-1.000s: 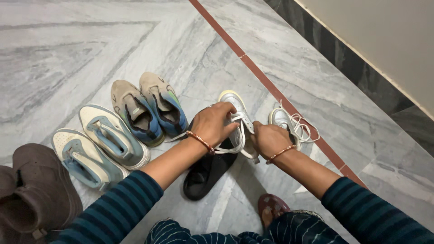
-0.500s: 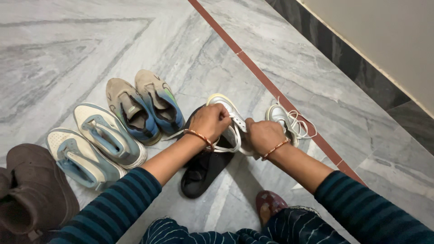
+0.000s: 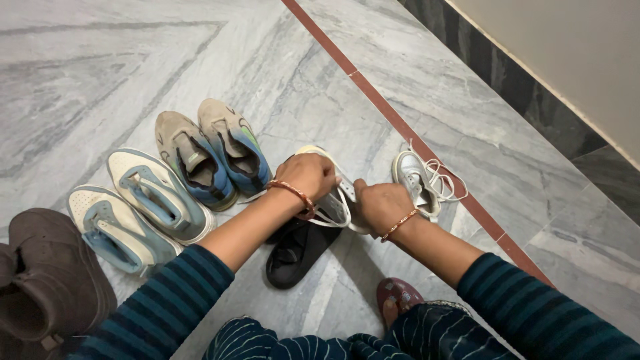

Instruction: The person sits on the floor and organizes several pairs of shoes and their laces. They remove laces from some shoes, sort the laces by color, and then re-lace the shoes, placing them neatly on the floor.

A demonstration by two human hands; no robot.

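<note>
While a white shoe [image 3: 331, 200] is gripped by the left hand [image 3: 310, 175], its laces are pinched by the right hand [image 3: 380, 205]; another white shoe [image 3: 415, 180] lies at three o'clock.

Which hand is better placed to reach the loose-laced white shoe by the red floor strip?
Right hand: it sits just beside the white shoe. The left hand is farther off, gripping the other white shoe.

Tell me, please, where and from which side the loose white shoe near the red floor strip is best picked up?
Probably at the heel collar of the white shoe, from above on the near side: its opening faces up, its laces trail off on the far side, and the right hand is beside it.
</note>
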